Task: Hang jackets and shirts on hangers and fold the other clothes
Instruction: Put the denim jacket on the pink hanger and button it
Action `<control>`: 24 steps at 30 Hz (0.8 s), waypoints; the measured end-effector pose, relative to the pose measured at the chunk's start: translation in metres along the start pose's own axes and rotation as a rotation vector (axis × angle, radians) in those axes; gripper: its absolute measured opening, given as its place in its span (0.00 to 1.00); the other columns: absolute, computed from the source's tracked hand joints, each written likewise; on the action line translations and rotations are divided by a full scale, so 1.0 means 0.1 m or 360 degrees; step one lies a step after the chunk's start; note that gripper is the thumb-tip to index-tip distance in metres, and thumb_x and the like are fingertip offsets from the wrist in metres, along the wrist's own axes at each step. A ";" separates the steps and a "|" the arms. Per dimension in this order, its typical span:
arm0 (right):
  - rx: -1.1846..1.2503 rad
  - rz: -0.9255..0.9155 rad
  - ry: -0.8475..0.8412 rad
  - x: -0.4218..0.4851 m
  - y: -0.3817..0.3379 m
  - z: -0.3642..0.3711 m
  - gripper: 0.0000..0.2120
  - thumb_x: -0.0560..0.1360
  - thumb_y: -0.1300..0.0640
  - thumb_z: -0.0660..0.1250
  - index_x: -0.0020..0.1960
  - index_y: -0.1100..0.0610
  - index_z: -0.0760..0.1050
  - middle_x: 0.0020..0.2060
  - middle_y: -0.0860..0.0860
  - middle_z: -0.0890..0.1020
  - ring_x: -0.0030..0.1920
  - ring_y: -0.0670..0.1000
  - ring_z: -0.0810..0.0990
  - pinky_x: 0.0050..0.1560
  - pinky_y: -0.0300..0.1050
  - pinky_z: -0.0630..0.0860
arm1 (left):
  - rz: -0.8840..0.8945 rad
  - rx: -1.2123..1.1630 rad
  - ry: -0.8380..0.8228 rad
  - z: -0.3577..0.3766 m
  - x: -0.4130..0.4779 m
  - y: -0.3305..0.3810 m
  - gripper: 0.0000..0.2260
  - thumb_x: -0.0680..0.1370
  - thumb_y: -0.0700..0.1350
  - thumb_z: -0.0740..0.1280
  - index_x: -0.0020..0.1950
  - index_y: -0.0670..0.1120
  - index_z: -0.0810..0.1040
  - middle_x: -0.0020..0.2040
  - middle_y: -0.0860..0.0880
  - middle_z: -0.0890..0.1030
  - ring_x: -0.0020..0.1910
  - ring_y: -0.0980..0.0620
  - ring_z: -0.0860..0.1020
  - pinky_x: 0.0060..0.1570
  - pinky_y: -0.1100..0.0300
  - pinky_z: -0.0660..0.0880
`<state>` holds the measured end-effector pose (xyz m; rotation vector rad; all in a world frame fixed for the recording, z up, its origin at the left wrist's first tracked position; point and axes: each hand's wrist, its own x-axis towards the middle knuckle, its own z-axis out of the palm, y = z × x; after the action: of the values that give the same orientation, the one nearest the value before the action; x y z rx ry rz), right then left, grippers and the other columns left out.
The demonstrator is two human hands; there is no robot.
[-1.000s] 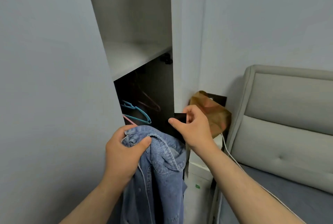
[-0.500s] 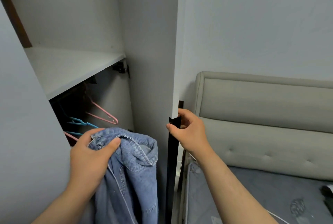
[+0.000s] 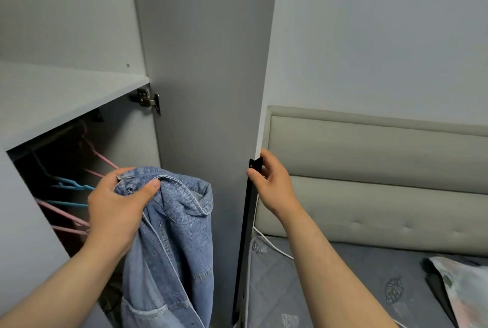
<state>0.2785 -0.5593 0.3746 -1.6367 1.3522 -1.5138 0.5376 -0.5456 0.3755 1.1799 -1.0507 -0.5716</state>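
Note:
My left hand [image 3: 116, 211] grips a blue denim jacket [image 3: 174, 243] by its collar, and the jacket hangs down in front of the open wardrobe. My right hand [image 3: 272, 185] holds the black handle strip [image 3: 247, 235] on the edge of the grey wardrobe door [image 3: 208, 90], which stands swung wide open. Inside the dark hanging space, pink hangers [image 3: 66, 216] and blue hangers [image 3: 70, 185] hang behind my left hand; the rail is hidden under the shelf.
A grey shelf [image 3: 52, 95] spans the wardrobe above the hangers, with a metal hinge [image 3: 146, 99] at the door. To the right stand a beige padded headboard [image 3: 369, 177] and a grey mattress [image 3: 343, 288] with a white cable [image 3: 272, 244] and a pale cloth [image 3: 464, 290].
The wardrobe door has swung further open to the right under my right hand, exposing more of the shelf and hangers. My left hand still holds the jacket.

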 end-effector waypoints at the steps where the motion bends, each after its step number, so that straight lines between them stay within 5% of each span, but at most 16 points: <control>1: 0.0005 0.0009 -0.0011 0.02 0.01 -0.02 0.21 0.75 0.69 0.64 0.64 0.51 0.74 0.57 0.44 0.81 0.57 0.42 0.80 0.58 0.34 0.74 | 0.0003 -0.0011 0.0000 0.03 -0.01 0.02 0.12 0.69 0.37 0.77 0.44 0.50 0.78 0.41 0.50 0.81 0.32 0.66 0.76 0.36 0.75 0.74; 12: 0.0162 0.0223 0.0210 0.05 0.14 -0.04 0.15 0.73 0.66 0.71 0.48 0.45 0.80 0.42 0.42 0.85 0.47 0.41 0.83 0.49 0.32 0.76 | -0.0018 -0.0126 -0.0039 0.18 -0.03 0.03 0.13 0.70 0.34 0.75 0.42 0.51 0.77 0.39 0.53 0.80 0.30 0.67 0.77 0.35 0.74 0.75; 16: 0.0064 0.0256 0.0234 0.05 0.17 -0.02 0.13 0.74 0.62 0.71 0.55 0.50 0.80 0.48 0.44 0.84 0.50 0.42 0.82 0.54 0.40 0.78 | -0.0030 -0.0152 -0.0072 0.18 -0.06 0.02 0.13 0.70 0.34 0.75 0.42 0.51 0.78 0.39 0.53 0.81 0.31 0.66 0.78 0.35 0.73 0.75; 21: -0.0085 0.0202 0.0263 0.01 0.10 0.08 0.27 0.74 0.59 0.71 0.71 0.52 0.68 0.63 0.47 0.78 0.62 0.44 0.77 0.65 0.47 0.74 | -0.0040 -0.0123 -0.0085 0.11 -0.06 0.01 0.13 0.69 0.34 0.76 0.42 0.51 0.77 0.39 0.53 0.81 0.32 0.66 0.78 0.35 0.73 0.75; 24: -0.0433 -0.0142 0.0503 -0.08 -0.04 0.20 0.26 0.73 0.58 0.69 0.70 0.55 0.68 0.66 0.51 0.74 0.66 0.50 0.72 0.69 0.47 0.67 | -0.0066 -0.0106 -0.0075 0.03 -0.03 -0.02 0.12 0.69 0.34 0.76 0.43 0.49 0.78 0.39 0.52 0.81 0.33 0.63 0.78 0.37 0.70 0.76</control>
<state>0.2993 -0.5549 0.3701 -1.6868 1.7397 -1.7614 0.5339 -0.5449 0.3722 1.1369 -1.0414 -0.6647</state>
